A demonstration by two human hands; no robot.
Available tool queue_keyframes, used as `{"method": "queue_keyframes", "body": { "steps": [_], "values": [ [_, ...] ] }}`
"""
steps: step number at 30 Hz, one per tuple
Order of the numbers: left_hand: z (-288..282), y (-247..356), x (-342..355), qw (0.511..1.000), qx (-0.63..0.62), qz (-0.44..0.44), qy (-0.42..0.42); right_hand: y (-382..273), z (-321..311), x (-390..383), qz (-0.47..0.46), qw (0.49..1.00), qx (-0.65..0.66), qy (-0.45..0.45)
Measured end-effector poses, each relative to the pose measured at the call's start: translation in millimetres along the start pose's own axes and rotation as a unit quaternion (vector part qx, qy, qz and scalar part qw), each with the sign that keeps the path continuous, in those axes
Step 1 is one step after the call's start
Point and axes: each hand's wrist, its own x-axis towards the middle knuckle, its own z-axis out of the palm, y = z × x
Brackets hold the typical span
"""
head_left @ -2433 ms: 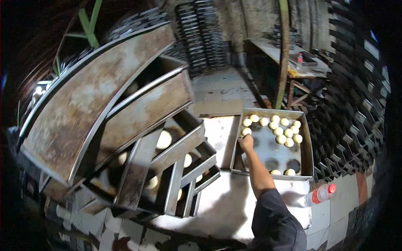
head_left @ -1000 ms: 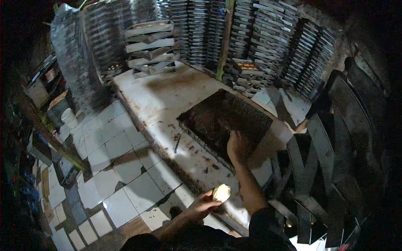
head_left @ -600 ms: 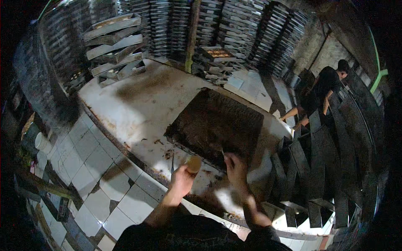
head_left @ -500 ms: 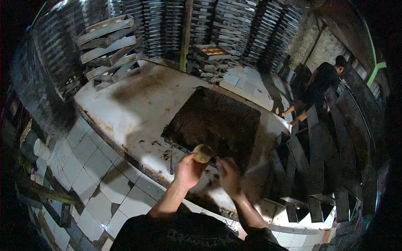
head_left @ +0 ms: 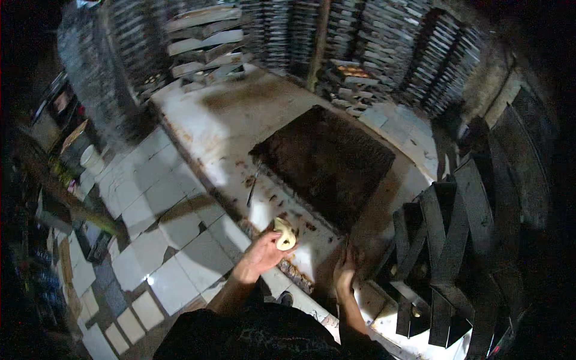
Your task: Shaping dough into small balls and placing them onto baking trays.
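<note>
My left hand [head_left: 263, 254] holds a pale round dough piece [head_left: 285, 234] just above the near edge of the white worktable [head_left: 228, 123]. My right hand [head_left: 346, 268] rests with its fingers down on the table's near edge, holding nothing, close to the near corner of a large dark, worn baking tray [head_left: 329, 161]. The tray lies flat on the table and looks bare. A thin dark tool [head_left: 253, 187] lies on the table left of the tray.
Stacks of dark trays [head_left: 384, 42] line the back wall, and tilted trays [head_left: 204, 45] sit at the table's far left. A rack of upright dark trays [head_left: 450, 240] stands at my right. White floor tiles [head_left: 156, 204] spread to the left, with a white bucket [head_left: 91, 159] beyond.
I have turned from the tray of dough balls to this table. My left hand has brought the dough piece up to the table edge; my right hand has come off the dark tray onto the near edge.
</note>
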Motion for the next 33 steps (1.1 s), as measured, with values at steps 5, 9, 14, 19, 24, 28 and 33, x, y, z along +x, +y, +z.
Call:
{"method": "queue_keyframes", "body": {
  "steps": [5, 9, 14, 19, 24, 28, 33],
  "values": [
    [-1, -55, -58, 0.977, 0.176, -0.114, -0.045, -83, -86, 22, 0.128, 0.806, 0.456, -0.355],
    [20, -76, -93, 0.970, 0.205, -0.055, 0.119, -103, -136, -13, -0.146, 0.843, 0.396, -0.334],
    [42, -116, -131, 0.988, 0.079, -0.106, 0.076, -72, -168, -84, -0.284, 0.909, 0.213, -0.219],
    [34, -200, -144, 0.975, 0.171, -0.126, -0.058, -18, -240, -112, -0.027, 0.913, 0.223, -0.340],
    [102, -287, -152, 0.976, 0.179, -0.113, -0.054, 47, -301, -150, 0.045, 0.938, 0.295, -0.179],
    [149, -405, -147, 0.973, 0.224, -0.058, 0.009, 98, -331, -228, -0.018, 0.996, 0.090, 0.005],
    [209, -595, -99, 0.826, 0.482, 0.089, -0.280, 284, -380, -306, 0.217, 0.958, 0.113, 0.146]
  ]
}}
